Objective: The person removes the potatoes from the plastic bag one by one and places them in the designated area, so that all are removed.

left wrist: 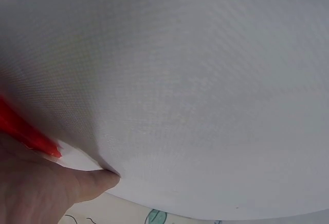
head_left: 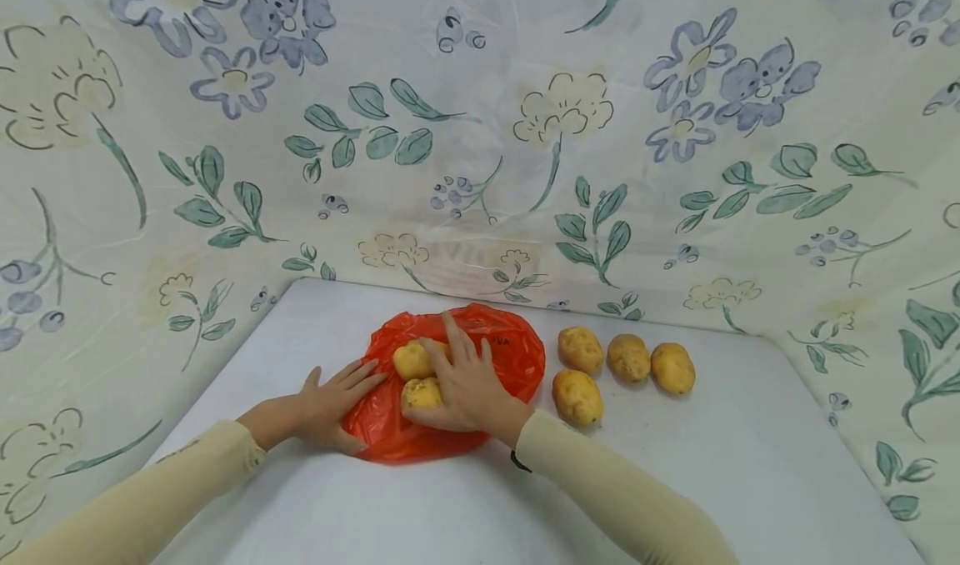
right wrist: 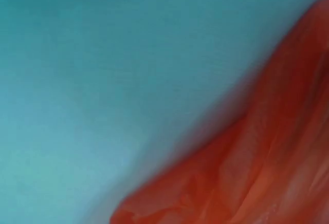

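Near edge: two cream sleeves (head_left: 600, 482) extend onto a white table (head_left: 750, 482). The left hand (head_left: 330, 402) lies flat, fingers straight, pressing the left edge of the red bag (head_left: 517, 357). The right hand (head_left: 461, 390) rests on the bag at table centre, fingers curled around one potato (head_left: 420, 394); a second potato (head_left: 411, 359) touches its fingertips. Right of the bag, four potatoes (head_left: 577, 397) lie on the bare table, one near, three in a row behind. Far side and both flanks: floral cloth (head_left: 480, 132) walls the table.
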Demonstrator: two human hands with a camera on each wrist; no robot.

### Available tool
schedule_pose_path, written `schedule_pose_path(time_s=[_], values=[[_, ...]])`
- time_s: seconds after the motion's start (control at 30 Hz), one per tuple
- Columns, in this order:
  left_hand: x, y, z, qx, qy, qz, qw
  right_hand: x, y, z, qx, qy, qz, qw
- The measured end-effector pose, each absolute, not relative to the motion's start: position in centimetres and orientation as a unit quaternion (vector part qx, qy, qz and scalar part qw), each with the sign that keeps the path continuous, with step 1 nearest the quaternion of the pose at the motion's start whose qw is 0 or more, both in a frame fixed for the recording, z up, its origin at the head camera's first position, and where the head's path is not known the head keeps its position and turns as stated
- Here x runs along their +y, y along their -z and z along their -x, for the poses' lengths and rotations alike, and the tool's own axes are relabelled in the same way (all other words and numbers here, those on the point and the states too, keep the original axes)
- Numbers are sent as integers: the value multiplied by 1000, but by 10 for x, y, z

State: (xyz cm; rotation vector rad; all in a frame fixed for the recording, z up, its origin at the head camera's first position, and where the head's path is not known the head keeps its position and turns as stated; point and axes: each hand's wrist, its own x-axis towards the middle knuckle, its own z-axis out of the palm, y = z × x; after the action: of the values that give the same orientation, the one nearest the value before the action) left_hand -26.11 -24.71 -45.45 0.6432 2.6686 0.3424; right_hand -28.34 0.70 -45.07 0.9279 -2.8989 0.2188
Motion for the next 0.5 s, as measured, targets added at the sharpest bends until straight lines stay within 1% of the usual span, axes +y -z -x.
schedule_pose_path(time_s=[0.1, 0.27, 0.37, 0.5], values=[[-247, 454, 261, 948, -120, -226, 187, 11, 451, 284, -942, -83, -322, 41], [-246, 453, 262, 950, -116, -221, 190, 17, 450, 285, -914, -126, -384, 34], [-246, 454, 262, 950, -114, -219, 192, 19, 449, 285, -908, -135, -397, 8], [-245, 454, 261, 950, -113, -224, 188, 22, 451, 286, -912, -140, -384, -31]])
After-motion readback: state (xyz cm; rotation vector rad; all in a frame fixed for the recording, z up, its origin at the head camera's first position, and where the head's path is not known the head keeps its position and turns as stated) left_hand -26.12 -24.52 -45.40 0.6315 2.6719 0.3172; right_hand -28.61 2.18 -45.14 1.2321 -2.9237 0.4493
